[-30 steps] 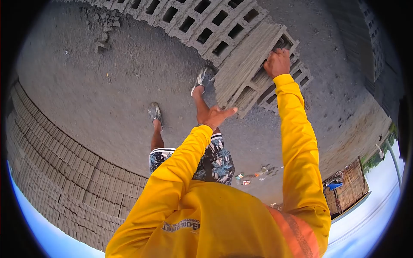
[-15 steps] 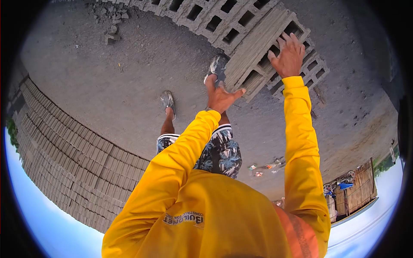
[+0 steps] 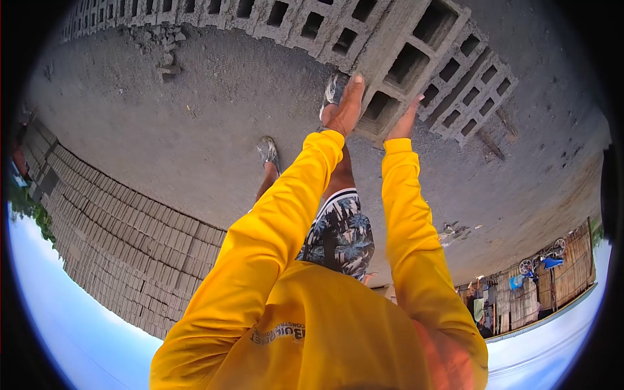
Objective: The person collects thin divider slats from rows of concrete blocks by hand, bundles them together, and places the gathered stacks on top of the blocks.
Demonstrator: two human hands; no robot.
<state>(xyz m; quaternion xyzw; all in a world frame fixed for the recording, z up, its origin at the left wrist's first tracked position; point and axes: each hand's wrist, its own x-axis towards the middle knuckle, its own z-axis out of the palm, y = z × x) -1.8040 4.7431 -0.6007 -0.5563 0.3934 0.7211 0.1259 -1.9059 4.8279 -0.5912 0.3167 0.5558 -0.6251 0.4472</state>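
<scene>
A grey concrete hollow block (image 3: 378,51) with large square holes lies between my hands at the top of the view. My left hand (image 3: 346,109) presses along its left side, thumb pointing up and the other fingers mostly hidden. On the opposite side, near the block's lower end, my right hand (image 3: 404,121) holds it with its fingers partly hidden. Both hands grip the block from its two sides. Behind it runs a row of similar hollow blocks (image 3: 296,25); whether the held block touches them cannot be told.
More hollow blocks (image 3: 473,91) stand right of the held one, with wooden strips (image 3: 491,144) beside them. Rubble (image 3: 168,57) lies on the dirt ground at upper left. A large block stack (image 3: 130,227) fills the left side. A wooden shed (image 3: 530,296) stands lower right.
My right hand has left the block's far-end holes and come down to its near right side. My left hand has moved up against the left side. The block looks larger and closer.
</scene>
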